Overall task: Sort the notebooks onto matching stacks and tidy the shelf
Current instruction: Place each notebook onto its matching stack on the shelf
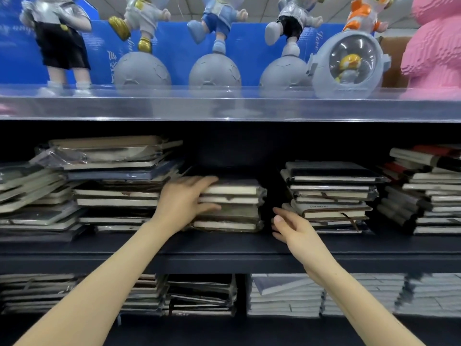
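Dark matte shelf: left hand grips plastic-wrapped notebook stack, right hand hovers loosely spread.

The row of painted astronaut figurines on grey globes loses every head to the top edge. The pink blocky figure is cut by the top and right edges. White script on the blue backing board is too small to read. The left hand covers the left end of the short stack of dark plastic-wrapped notebooks. Its fingers are smeared, so it may be gripping or merely resting there. The grey slanted pile runs off the left edge, and the red-and-black pile runs off the right. Pale notebooks on the lower shelf are blurred and partly behind the right forearm.
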`<action>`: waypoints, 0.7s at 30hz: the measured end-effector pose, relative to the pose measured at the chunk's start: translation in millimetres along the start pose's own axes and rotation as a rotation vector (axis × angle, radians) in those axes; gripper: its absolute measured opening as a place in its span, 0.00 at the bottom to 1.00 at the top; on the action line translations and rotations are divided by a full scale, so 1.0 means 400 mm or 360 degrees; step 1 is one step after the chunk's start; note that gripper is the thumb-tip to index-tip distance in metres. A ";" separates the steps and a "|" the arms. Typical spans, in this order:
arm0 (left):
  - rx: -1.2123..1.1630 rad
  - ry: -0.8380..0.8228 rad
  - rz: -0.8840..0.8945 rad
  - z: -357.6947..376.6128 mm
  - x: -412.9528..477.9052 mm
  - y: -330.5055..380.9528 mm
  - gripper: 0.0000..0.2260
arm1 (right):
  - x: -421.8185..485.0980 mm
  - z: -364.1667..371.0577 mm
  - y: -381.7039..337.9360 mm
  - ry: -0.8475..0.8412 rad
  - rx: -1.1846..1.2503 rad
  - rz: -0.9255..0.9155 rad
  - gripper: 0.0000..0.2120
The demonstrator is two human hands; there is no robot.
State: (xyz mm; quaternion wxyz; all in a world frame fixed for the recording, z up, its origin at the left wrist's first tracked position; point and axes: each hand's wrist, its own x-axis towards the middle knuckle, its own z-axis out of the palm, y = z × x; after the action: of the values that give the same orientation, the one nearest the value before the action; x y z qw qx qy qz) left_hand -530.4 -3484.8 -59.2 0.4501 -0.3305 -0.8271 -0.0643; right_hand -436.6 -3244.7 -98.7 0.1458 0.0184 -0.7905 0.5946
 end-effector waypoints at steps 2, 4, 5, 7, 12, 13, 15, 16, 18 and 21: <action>-0.0002 -0.0024 -0.0054 -0.018 0.050 -0.004 0.28 | 0.002 -0.001 -0.001 -0.0012 0.0021 -0.0001 0.18; 0.0032 -0.0094 -0.0055 -0.021 0.079 -0.006 0.29 | 0.003 0.001 -0.002 -0.0024 -0.0027 -0.0031 0.19; 0.0040 -0.0121 -0.0051 -0.017 0.082 -0.007 0.29 | 0.005 0.004 -0.002 -0.0032 -0.0078 -0.0054 0.19; 0.0015 -0.0167 -0.0064 -0.010 0.073 -0.013 0.30 | 0.010 0.013 -0.005 -0.0063 -0.0216 -0.0105 0.21; -0.0002 -0.0167 -0.0061 -0.003 0.072 -0.007 0.29 | 0.058 0.049 -0.015 -0.0173 -0.0833 -0.0193 0.25; 0.0008 -0.0164 -0.0049 -0.003 0.076 -0.004 0.28 | 0.067 0.058 -0.019 -0.0202 -0.0953 -0.0190 0.25; 0.0023 -0.0176 -0.0039 0.000 0.076 0.002 0.28 | 0.079 0.069 -0.022 -0.0193 -0.1042 -0.0174 0.23; 0.0023 -0.0184 -0.0041 0.000 0.075 0.004 0.28 | 0.084 0.069 -0.021 -0.0166 -0.1044 -0.0170 0.22; 0.0025 -0.0187 -0.0038 -0.001 0.075 0.005 0.28 | 0.088 0.066 -0.017 -0.0114 -0.1012 -0.0178 0.19; 0.0047 -0.0135 -0.0044 -0.003 0.072 0.004 0.27 | 0.071 0.064 -0.024 -0.0061 -0.0947 -0.0215 0.15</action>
State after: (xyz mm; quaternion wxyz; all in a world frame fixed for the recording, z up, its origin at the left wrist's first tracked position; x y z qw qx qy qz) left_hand -539.5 -3470.1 -36.2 0.4185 -0.3150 -0.8507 -0.0444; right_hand -467.0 -3267.5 -88.9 0.1691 0.0386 -0.9295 0.3256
